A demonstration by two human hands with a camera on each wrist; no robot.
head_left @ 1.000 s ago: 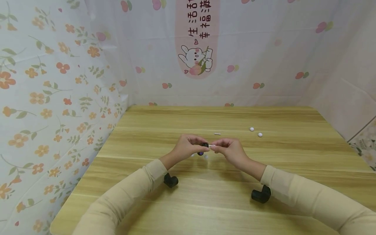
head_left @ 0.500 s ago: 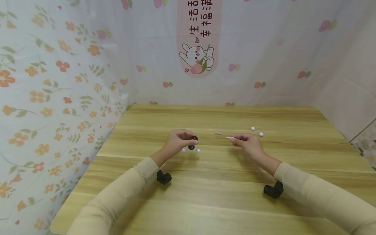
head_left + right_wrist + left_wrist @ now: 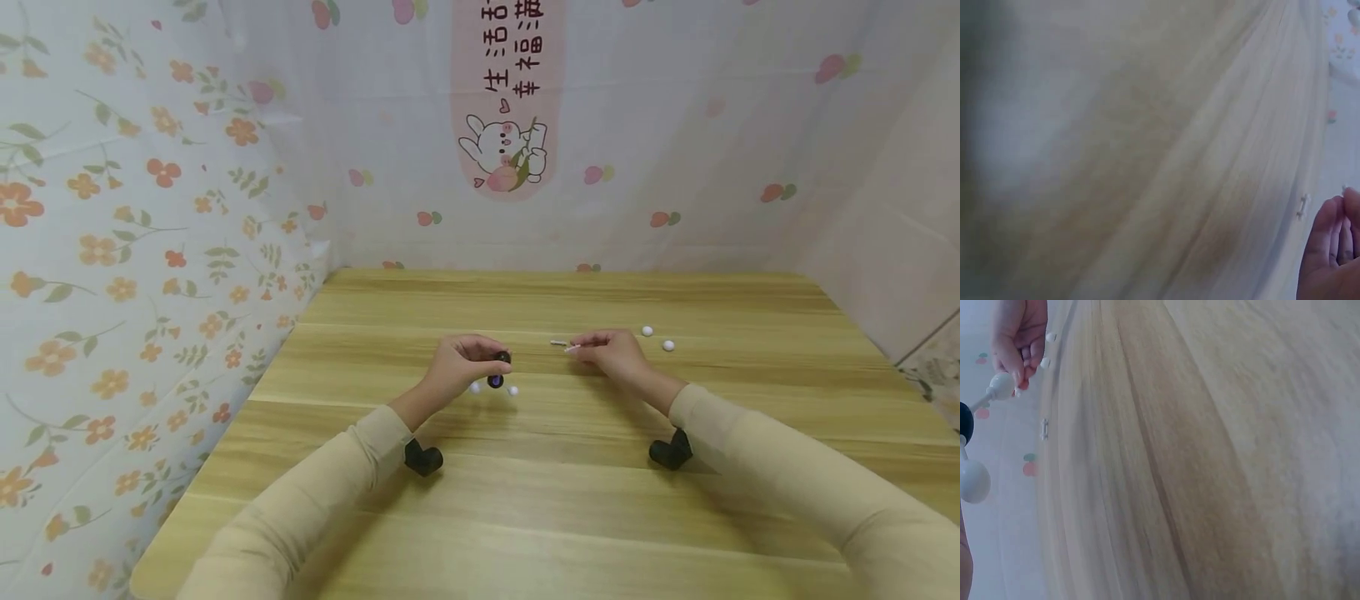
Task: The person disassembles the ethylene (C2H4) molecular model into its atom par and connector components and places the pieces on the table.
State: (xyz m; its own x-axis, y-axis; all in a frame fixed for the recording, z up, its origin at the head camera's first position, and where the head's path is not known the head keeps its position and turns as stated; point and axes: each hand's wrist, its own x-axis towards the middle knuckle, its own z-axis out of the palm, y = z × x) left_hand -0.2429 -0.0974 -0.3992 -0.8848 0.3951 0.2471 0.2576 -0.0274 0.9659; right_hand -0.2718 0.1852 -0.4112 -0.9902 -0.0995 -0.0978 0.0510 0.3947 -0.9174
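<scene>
2 hands work above the wooden table (image 3: 525,508), well apart from each other. The left hand (image 3: 459,368) pinches a black ball (image 3: 503,357) between thumb and fingers; a dark ball with a purple patch (image 3: 495,381) sits directly below it, and 2 attached white balls (image 3: 975,481) project on white stems (image 3: 986,397). Which of the 2 dark balls carries the stems cannot be told. This assembly is held up off the surface.

The right hand (image 3: 618,358) is narrow, thumb and fingertips pinching 1 short white rod (image 3: 572,348), its free end pointing toward the left hand. Just beside that end, a spare rod (image 3: 558,342) lies on the table. 2 loose white balls (image 3: 647,331) rest beyond the right hand.

The step in hand appears to be adding rods to the assembly. Procedure: keep the left grip on the black ball, not on the stems, which could work loose. Hold the rod near its rear end so that the tip stays exposed. Keep it clear of the spare rod. Align the rod with a socket, if 1 is present, before pressing; push straight, since a tilted entry could bend the rod.
</scene>
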